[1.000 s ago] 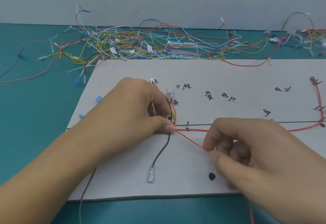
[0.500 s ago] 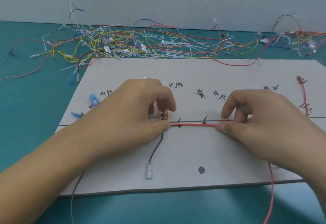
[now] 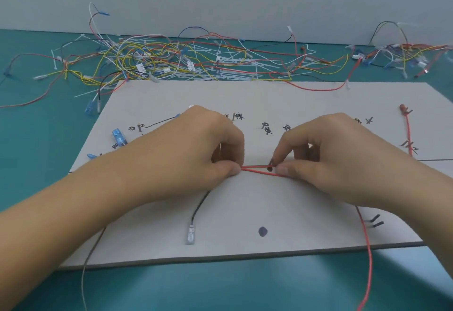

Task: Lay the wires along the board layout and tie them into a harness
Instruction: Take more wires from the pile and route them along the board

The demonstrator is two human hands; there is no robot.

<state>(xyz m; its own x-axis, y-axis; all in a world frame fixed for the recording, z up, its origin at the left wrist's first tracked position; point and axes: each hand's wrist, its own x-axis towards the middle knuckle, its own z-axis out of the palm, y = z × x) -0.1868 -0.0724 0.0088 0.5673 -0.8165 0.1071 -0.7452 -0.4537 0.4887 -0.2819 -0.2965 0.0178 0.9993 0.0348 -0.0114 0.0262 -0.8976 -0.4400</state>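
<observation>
Early on, I judge: my left hand (image 3: 186, 154) and right hand (image 3: 343, 161) each pinch the red wire (image 3: 257, 166) stretched between them on the board (image 3: 294, 207); no ties visible yet.

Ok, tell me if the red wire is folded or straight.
Folded: two red wire strands fan out from the left hand.
</observation>
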